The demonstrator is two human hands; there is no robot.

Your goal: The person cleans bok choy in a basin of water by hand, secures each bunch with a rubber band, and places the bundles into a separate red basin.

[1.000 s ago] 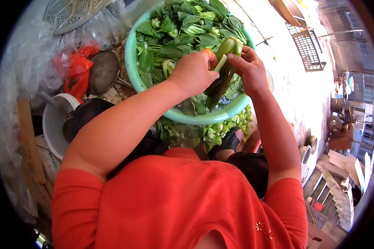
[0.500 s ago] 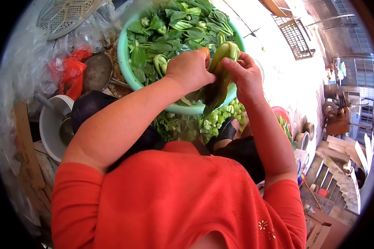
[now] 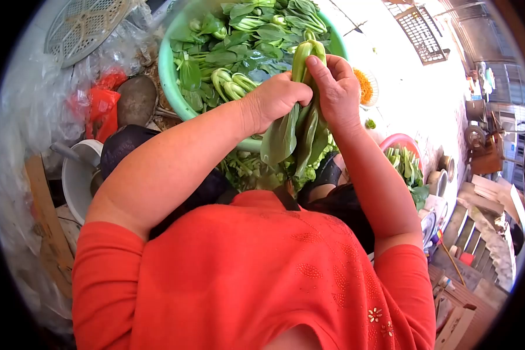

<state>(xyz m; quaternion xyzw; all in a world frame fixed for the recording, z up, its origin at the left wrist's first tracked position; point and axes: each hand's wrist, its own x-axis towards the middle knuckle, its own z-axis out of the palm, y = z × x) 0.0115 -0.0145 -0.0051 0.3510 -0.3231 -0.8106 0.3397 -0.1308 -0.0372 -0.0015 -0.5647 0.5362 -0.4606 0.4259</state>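
Observation:
A head of bok choy [image 3: 294, 137] hangs leaves-down in front of me, over the near rim of the green basin [image 3: 168, 81]. My right hand [image 3: 337, 90] grips its pale base, thumb pressed along the stalks. From the other side, my left hand [image 3: 282, 98] is closed on the stalks, its fingertips partly hidden. The basin is filled with water and several more heads of bok choy [image 3: 233, 84]. Trimmed green pieces [image 3: 245, 169] lie below the basin, between my legs.
A pink-red basin [image 3: 401, 139] with leafy greens stands at right, near a clear bowl of orange bits [image 3: 364, 87]. A black crate [image 3: 421, 35] lies farther off. On the left are a white bucket [image 3: 79, 192], a red plastic bag [image 3: 103, 108] and plastic sheeting.
The bok choy has come nearer to me and hangs more upright, its leaves spread lower. My left hand has shifted right along it. The view has tilted slightly, showing more of the pink-red basin.

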